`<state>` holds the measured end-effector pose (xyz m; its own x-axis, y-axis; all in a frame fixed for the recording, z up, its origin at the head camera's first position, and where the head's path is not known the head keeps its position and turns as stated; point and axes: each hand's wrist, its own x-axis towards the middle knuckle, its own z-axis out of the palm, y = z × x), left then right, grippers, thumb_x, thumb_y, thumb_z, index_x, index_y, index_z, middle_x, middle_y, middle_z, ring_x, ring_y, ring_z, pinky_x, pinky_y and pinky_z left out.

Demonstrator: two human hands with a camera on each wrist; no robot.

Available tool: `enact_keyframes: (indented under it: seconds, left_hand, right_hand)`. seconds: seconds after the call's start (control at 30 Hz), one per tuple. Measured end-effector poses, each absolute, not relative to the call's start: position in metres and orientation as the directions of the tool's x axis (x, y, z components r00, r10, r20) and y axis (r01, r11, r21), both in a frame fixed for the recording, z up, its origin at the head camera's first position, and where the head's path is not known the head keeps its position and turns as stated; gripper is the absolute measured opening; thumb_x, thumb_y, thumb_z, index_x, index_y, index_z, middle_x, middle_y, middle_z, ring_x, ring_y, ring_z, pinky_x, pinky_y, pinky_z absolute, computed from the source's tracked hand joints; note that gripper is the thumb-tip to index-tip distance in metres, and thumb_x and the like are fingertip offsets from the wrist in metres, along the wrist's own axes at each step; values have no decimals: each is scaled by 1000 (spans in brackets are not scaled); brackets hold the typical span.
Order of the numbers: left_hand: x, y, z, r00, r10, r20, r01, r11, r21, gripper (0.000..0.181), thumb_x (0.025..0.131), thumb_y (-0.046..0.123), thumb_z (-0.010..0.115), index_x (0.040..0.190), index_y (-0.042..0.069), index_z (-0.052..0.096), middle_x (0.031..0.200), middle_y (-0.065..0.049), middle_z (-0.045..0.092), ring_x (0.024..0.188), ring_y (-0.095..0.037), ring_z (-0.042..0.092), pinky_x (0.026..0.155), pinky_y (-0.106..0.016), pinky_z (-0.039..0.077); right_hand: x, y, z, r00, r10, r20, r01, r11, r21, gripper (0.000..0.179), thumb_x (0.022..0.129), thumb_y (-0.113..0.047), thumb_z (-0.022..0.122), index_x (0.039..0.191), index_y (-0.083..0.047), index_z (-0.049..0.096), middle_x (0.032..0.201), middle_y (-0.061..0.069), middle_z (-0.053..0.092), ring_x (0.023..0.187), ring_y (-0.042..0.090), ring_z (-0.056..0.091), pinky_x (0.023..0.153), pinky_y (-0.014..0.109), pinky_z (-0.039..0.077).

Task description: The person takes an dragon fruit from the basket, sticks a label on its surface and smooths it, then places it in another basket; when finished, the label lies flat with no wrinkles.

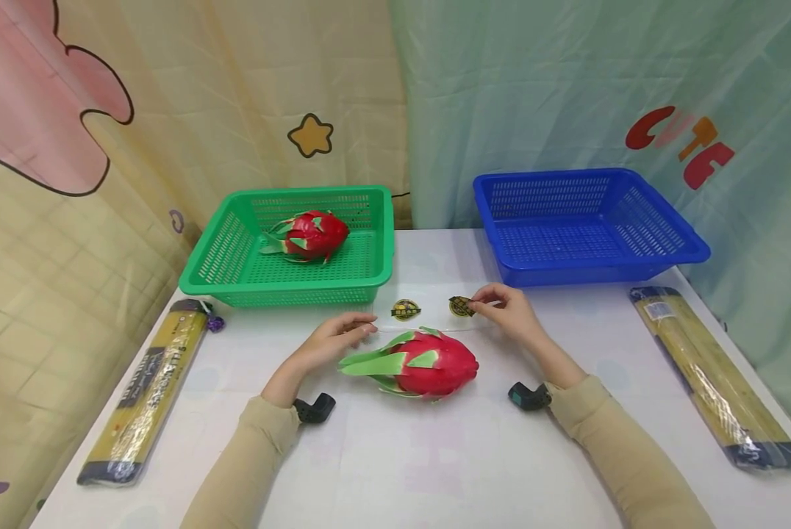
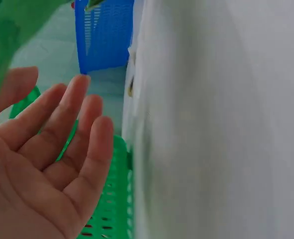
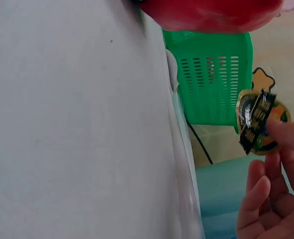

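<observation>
A black and gold round sticker (image 3: 254,119) with a banner across it is pinched between the thumb and fingers of my right hand (image 1: 509,312). A matching sticker (image 1: 406,310) lies on a white backing sheet (image 1: 428,323) at the table's middle. My left hand (image 1: 336,338) rests at the sheet's left end, fingers loosely extended and holding nothing; its palm faces the camera in the left wrist view. Just in front of the sheet, between both hands, lies a red dragon fruit (image 1: 438,365) with green leaves pointing left.
Behind the left hand stands a green basket (image 1: 290,294) holding another dragon fruit (image 1: 316,235). A blue basket (image 1: 600,272) stands at the back right. Long plastic-wrapped packs flank the table, one pack (image 1: 154,389) at left and another pack (image 1: 716,375) at right.
</observation>
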<state>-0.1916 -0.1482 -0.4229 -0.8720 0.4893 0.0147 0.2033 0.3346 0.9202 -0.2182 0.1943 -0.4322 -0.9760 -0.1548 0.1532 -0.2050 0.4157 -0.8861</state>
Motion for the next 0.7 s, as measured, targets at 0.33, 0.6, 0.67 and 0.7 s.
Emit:
enact_keyframes:
  seconds: [0.33,0.6,0.67,0.7]
  left_hand:
    - [-152,-98,-397,-643,634,430,764,491,419,60,82,56,63,127,16,57,130,-3,51,120,-18,44,98,-43,38]
    - [-149,-90,-409,-643,680,352,760,509,403,62,82,51,67,135,25,50,141,-2,40,123,-18,42,95,-39,43]
    - [-151,-92,-410,-669,664,333,731,508,456,62,82,48,68,136,25,49,141,-1,41,123,-17,43,91,-37,46]
    - [-152,-94,-411,-680,658,323,717,507,477,62,82,47,68,136,25,49,141,-1,41,122,-16,43,89,-36,48]
  right_hand:
    - [-193,184,-394,-901,-411,138,-274,293,-916,12,84,-8,71,89,-2,61,87,10,61,70,40,61,64,27,50]
    - [-184,180,-389,-757,-633,163,-312,130,-941,15,79,1,72,86,0,58,79,5,56,71,14,52,65,25,47]
    - [-183,177,-390,-734,-660,164,-315,117,-942,17,78,1,73,85,0,58,78,4,55,70,13,50,66,26,46]
    - [-183,176,-391,-729,-665,163,-319,119,-940,17,78,1,73,85,0,57,78,3,55,70,13,50,66,27,45]
